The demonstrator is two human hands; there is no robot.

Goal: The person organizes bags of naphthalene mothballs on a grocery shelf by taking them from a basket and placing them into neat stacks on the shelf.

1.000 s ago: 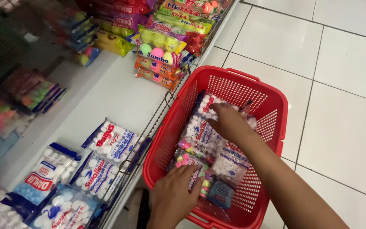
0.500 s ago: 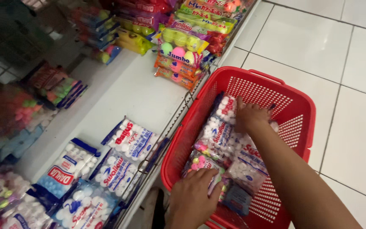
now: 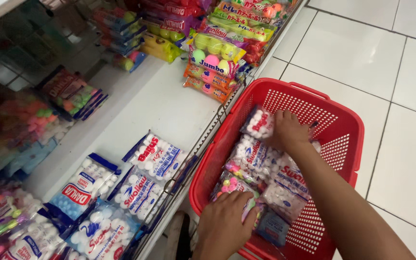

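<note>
At the lower centre of the frame, in the red basket [image 3: 347,125], a soft, light packet of coloured balls [image 3: 234,185] is pressed under the left hand [image 3: 227,219], while a crinkly white-ball packet [image 3: 260,123], probably best pinched by its edge, is clasped by the right hand [image 3: 290,131].

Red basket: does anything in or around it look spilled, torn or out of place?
Nothing stands out. The red basket sits on the tiled floor with sealed packets piled loosely inside; the left hand rests on a coloured-ball packet, the right hand on a white-ball packet.
</note>
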